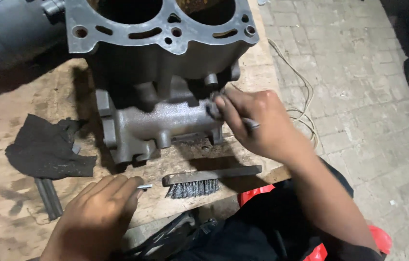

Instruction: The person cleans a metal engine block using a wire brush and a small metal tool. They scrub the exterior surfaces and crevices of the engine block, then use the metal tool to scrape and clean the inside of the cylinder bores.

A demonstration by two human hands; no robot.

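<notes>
Block [161,72]: grey cast engine block, standing on the worktop [1,212] at 12 o'clock from the person; two open cylinder bores face up, a lower housing with bosses and ribs faces the person.
Handling, block: judged heavy and rigid; rough cast skin gives good friction; edges of the top deck look sharp. It is unlikely to shift under light hand pressure.
Hold points, block: judged best taken low on both sides, under the housing flanges, with two hands; the top deck face should be avoided.
Right hand [257,123]: at 2 o'clock, pressed against the right end of the housing; fingers [223,108] curled tight around a thin metal tool [250,124], whose tip is hidden between hand and casting.
Handling, tool: slim, stiff and light; a pinch grip near the working end suits it.
Left hand [100,217]: at 7 o'clock, palm down on the worktop, fingers loosely extended; a small metal piece [145,186] shows at the fingertips, and I cannot tell whether it is gripped or only touched.
Wire brush [204,181]: lies on the worktop edge at 6 o'clock, just in front of the block, bristles toward the person; stiff handle, springy bristles.
Rag [44,147]: dark cloth at 9 o'clock, left of the block; soft and limp.
Rods [49,198]: two dark bars just below the rag.
Floor [359,96]: paved, at 3 o'clock, with a loose pale cable [306,96].
</notes>
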